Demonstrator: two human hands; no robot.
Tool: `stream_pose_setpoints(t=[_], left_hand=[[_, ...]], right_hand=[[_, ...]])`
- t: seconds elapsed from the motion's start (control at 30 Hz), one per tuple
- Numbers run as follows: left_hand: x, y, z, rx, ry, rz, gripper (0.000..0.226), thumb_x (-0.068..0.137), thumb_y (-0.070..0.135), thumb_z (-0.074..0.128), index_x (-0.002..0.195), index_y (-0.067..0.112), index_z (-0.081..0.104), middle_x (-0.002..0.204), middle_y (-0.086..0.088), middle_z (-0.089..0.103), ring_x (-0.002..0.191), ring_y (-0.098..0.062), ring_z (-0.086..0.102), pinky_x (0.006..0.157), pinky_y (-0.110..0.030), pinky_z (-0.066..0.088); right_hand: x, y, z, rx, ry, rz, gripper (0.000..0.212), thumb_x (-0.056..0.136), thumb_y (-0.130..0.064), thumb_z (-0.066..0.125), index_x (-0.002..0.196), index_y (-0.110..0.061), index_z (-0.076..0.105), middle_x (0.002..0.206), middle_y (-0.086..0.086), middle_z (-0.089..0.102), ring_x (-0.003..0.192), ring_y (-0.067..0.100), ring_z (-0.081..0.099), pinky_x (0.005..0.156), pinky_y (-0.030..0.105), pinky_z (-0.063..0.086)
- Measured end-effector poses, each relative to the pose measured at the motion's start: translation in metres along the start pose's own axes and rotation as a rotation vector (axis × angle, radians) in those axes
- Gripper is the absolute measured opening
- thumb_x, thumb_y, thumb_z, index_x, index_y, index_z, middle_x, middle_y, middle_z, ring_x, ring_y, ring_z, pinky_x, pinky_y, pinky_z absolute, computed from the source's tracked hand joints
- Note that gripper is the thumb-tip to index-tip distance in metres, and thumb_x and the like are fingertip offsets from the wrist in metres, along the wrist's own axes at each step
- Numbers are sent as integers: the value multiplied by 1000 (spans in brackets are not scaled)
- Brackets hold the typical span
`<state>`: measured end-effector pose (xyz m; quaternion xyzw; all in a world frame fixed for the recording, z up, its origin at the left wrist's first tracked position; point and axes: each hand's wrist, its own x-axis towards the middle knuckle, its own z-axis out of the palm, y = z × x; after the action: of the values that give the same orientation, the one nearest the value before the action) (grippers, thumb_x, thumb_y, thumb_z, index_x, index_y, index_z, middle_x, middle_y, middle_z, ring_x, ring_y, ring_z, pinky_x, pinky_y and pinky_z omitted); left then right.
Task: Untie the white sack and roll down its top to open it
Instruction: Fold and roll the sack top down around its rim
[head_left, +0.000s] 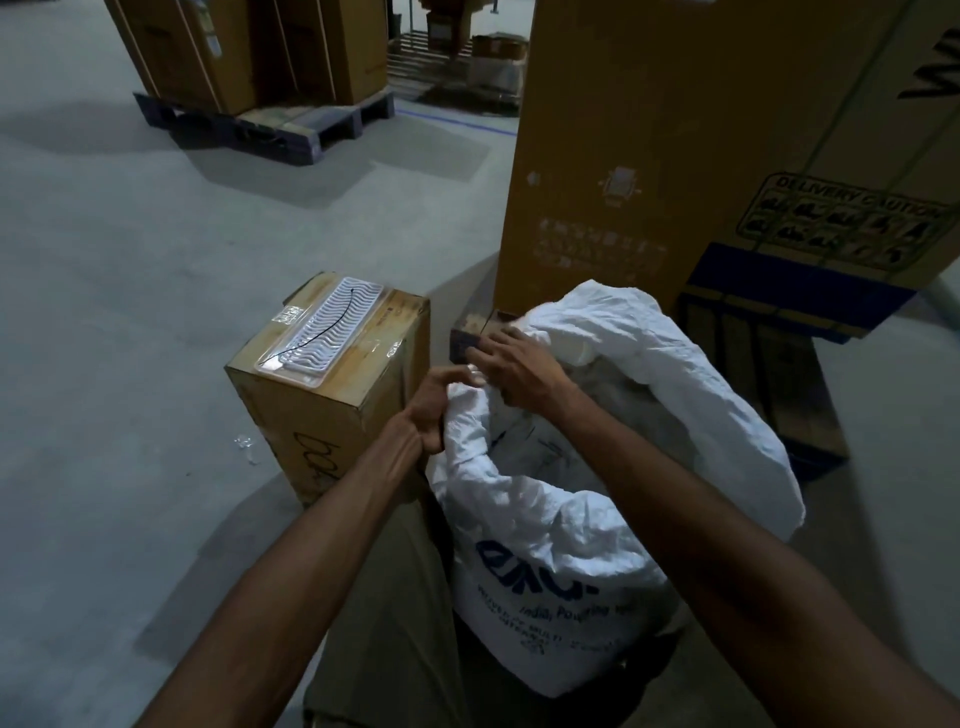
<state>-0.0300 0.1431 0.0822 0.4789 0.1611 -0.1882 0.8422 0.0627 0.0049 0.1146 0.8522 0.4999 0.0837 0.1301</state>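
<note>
The white sack (566, 525) with blue print stands on the floor in front of me, lower centre-right. Its mouth gapes open and the rim is folded outward, with a thick fold along the right side. My left hand (434, 410) grips the rim's left edge, fingers curled round the fabric. My right hand (514, 366) holds the far-left part of the rim just beyond it, fingers bent over the cloth. Both hands sit close together at the sack's upper left. The contents inside are dark and unclear. No tie is visible.
A taped cardboard box (332, 384) with a white label stands just left of the sack. A tall cardboard carton (701, 156) on a pallet rises right behind the sack. More cartons on a pallet (270, 119) stand far back left. Grey concrete floor (130, 312) spreads to the left.
</note>
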Motion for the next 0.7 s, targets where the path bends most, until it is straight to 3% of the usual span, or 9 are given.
stream_pose_setpoints(t=[0.07,0.1,0.2,0.3,0.4,0.5,0.57,0.63,0.7], left_hand=[[-6,11,8,248,13,-93,42,82,33,74,116,8,70,110,-12,69,91,-25,62,89,-38,47],[-6,18,10,457,82,-125,50,82,40,78,120,11,68,116,-9,69,98,-24,64,89,-37,49],[4,21,10,1248,411,28,115,59,54,93,150,17,34,147,-10,43,129,-32,50,96,-43,49],[12,-1,23,1454,557,219,99,63,49,91,140,15,40,130,-11,57,111,-29,60,90,-42,56],[22,-11,30,1475,640,291,74,71,44,83,129,16,46,107,-5,63,90,-23,63,81,-41,57],[36,-3,29,1300,665,192,21,76,34,74,87,24,59,77,3,60,66,-13,56,63,-28,47],[42,1,17,1061,659,114,21,85,24,70,72,22,54,73,2,58,71,-21,57,68,-29,46],[40,3,6,758,477,-11,16,89,16,67,77,17,58,78,-2,61,78,-23,57,71,-30,48],[38,1,3,690,348,-154,13,86,16,73,95,10,65,91,-9,62,80,-25,59,73,-32,50]], right_hand=[[2,4,-5,76,-57,46,28,82,-12,73,109,-12,66,103,12,72,96,32,69,75,36,46],[5,8,-7,78,-118,78,22,85,-13,71,106,-12,68,101,12,73,92,31,70,70,35,44],[16,18,-11,84,-278,200,36,78,-18,81,111,-12,70,104,11,73,91,29,71,71,36,52],[33,26,-11,153,-475,240,58,61,-29,96,111,-11,71,105,10,71,96,27,70,70,33,51],[43,29,-4,220,-470,285,55,59,-27,95,108,-11,75,104,10,74,92,26,71,72,34,57],[31,35,6,247,-283,210,51,58,-23,91,105,-16,74,104,8,73,93,27,69,72,31,51],[13,40,14,104,-161,79,75,55,-29,91,124,-19,64,126,8,64,115,28,61,98,40,43],[-1,45,26,-32,-130,105,99,56,-34,92,144,-20,48,144,11,51,134,31,48,119,50,26],[-10,50,35,16,-157,237,84,68,-25,87,143,-19,48,138,13,58,127,31,55,116,47,34]])
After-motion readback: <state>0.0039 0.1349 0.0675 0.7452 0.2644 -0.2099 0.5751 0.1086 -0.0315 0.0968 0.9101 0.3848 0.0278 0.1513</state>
